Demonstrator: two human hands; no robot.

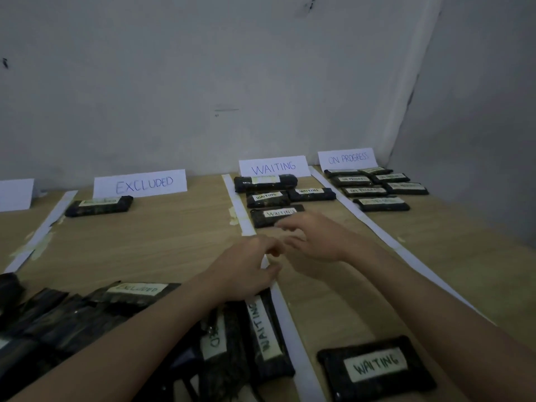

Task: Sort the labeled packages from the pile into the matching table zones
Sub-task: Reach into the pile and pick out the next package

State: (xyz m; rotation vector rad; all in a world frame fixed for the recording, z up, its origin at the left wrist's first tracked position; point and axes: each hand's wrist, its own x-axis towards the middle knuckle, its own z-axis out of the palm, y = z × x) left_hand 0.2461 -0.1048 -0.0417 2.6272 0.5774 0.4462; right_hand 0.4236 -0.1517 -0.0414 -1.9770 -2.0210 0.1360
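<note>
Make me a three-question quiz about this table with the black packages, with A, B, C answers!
1. Where does the EXCLUDED sign stand?
A. left of the WAITING sign
B. right of the ON PROGRESS sign
C. flat in the pile

2. How many packages lie just in front of the EXCLUDED sign?
A. one
B. four
C. seven

3. What is the right hand doing?
A. gripping a package
B. open, holding nothing
C. lifting a sign

Answers:
1. A, the sign stands left of both other signs.
2. A, a single EXCLUDED package lies there.
3. B, its fingers are spread above the table, empty.
</note>
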